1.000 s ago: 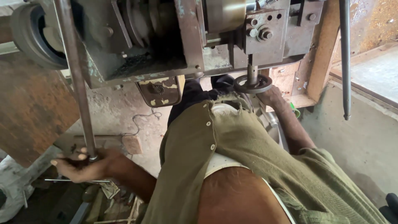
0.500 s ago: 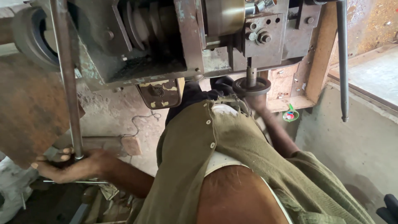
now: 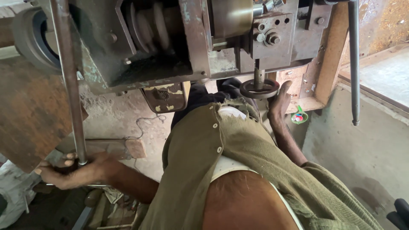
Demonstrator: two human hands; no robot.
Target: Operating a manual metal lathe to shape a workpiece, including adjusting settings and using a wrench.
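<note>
I look down over my olive shirt [image 3: 238, 157] at an old grey metal machine [image 3: 170, 38]. My left hand [image 3: 70, 168] is closed around the lower end of a long steel lever rod [image 3: 68, 76] that runs up the machine's left side. My right hand [image 3: 279, 102] reaches forward and rests against the small round handwheel [image 3: 258, 88] hanging on a short shaft under the machine's head, fingers curled at its rim.
A second steel rod [image 3: 353, 64] hangs down at the right. A wooden post [image 3: 326, 55] stands behind it. A rusty brown panel [image 3: 30, 115] is at the left, a flat metal piece [image 3: 102, 147] lies beside my left hand, and a small green-and-red object [image 3: 299, 117] lies on the floor.
My left hand has slid left and down with the lever rod. My right hand stays at the handwheel. The view has shifted a little.
</note>
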